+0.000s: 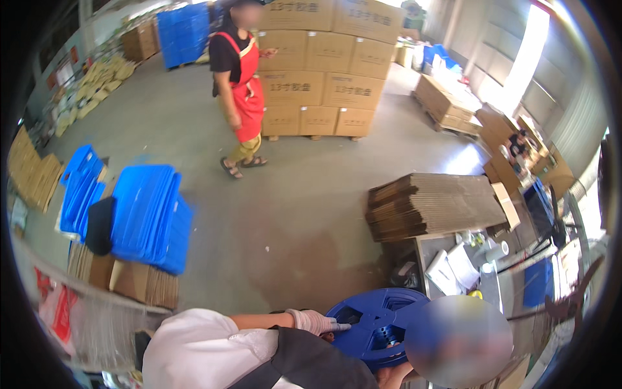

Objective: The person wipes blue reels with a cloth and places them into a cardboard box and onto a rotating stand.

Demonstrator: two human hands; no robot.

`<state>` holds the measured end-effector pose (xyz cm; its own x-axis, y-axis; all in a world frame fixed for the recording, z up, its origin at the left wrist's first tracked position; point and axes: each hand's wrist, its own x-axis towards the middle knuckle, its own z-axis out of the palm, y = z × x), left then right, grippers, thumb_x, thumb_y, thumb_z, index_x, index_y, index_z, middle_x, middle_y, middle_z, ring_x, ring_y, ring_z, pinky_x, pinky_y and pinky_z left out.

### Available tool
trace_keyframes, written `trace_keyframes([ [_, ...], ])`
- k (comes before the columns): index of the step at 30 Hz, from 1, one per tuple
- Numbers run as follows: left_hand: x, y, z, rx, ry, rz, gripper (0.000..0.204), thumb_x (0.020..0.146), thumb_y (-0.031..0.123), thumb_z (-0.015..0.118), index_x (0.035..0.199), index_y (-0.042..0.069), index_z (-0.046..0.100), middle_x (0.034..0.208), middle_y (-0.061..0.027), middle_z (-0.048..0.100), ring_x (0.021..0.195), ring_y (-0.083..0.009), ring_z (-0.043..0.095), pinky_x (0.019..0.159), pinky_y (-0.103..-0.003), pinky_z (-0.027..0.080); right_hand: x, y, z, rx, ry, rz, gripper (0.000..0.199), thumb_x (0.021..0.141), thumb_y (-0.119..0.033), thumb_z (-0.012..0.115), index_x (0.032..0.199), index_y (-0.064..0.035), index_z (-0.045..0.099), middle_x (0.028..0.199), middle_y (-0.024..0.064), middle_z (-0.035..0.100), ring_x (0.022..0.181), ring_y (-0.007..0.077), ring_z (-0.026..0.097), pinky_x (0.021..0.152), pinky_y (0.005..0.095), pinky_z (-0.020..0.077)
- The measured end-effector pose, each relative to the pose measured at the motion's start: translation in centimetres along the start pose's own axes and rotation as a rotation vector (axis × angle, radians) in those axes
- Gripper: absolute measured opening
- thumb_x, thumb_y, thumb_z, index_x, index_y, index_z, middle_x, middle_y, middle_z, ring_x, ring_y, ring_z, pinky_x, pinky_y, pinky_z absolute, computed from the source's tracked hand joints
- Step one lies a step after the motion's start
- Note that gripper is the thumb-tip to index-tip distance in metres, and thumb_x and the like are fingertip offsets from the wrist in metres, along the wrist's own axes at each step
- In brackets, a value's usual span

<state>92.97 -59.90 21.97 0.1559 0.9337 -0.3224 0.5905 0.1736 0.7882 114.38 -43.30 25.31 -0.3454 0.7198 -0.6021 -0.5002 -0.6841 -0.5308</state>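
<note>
Gloved left hand [315, 321] lies flat, fingers out, on a blue plastic reel [379, 321] at bottom centre — right hand [391, 375] barely shows under reel, grip can't tell — flattened cardboard stack [433, 204] w/ steel bench [447, 249] just beyond.

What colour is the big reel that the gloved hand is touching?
The reel is blue, seen best in the head view.

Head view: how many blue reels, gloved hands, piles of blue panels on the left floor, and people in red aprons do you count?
Blue reel: 1
Co-worker's gloved hand, resting on the reel: 1
Piles of blue panels: 2
Person in a red apron: 1
Total: 5
</note>
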Motion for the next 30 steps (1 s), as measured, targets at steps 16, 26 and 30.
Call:
trace_keyframes([
  [16, 10.3, 4.0, -1.9, 0.019, -0.531, 0.003, 0.063, 0.09, 0.028, 0.061, 0.145, 0.02, 0.031, 0.115, -0.0063, 0.056, 0.107, -0.0197, 0.055, 0.095, -0.029, 0.044, -6.5, -3.3, -4.7, 0.378, 0.174, -0.413, 0.022, 0.082, -0.03, 0.051, 0.07, -0.0123, 0.051, 0.054, 0.0022, 0.044, 0.048, 0.0161, 0.043, 0.047, 0.0271, 0.0404],
  [26, 14.5, 3.9, -0.3, -0.003, -0.769, -0.06, 0.058, 0.093, 0.035, 0.057, 0.145, 0.026, 0.033, 0.112, -0.0035, 0.056, 0.099, -0.0196, 0.056, 0.09, -0.026, 0.045, -8.6, -1.8, -6.0, 0.484, 0.337, -0.539, 0.026, 0.083, -0.033, 0.05, 0.068, -0.0126, 0.048, 0.055, 0.0015, 0.044, 0.049, 0.0151, 0.044, 0.048, 0.026, 0.0404],
  [30, 14.1, 5.2, -1.0, 0.068, -0.771, 0.02, 0.054, 0.095, 0.032, 0.054, 0.145, 0.027, 0.033, 0.112, -0.0027, 0.055, 0.098, -0.0192, 0.055, 0.089, -0.027, 0.045, -8.7, -2.0, -6.1, 0.467, 0.333, -0.552, 0.024, 0.083, -0.032, 0.049, 0.068, -0.0126, 0.048, 0.055, 0.0012, 0.044, 0.049, 0.0146, 0.044, 0.048, 0.0254, 0.0403],
])
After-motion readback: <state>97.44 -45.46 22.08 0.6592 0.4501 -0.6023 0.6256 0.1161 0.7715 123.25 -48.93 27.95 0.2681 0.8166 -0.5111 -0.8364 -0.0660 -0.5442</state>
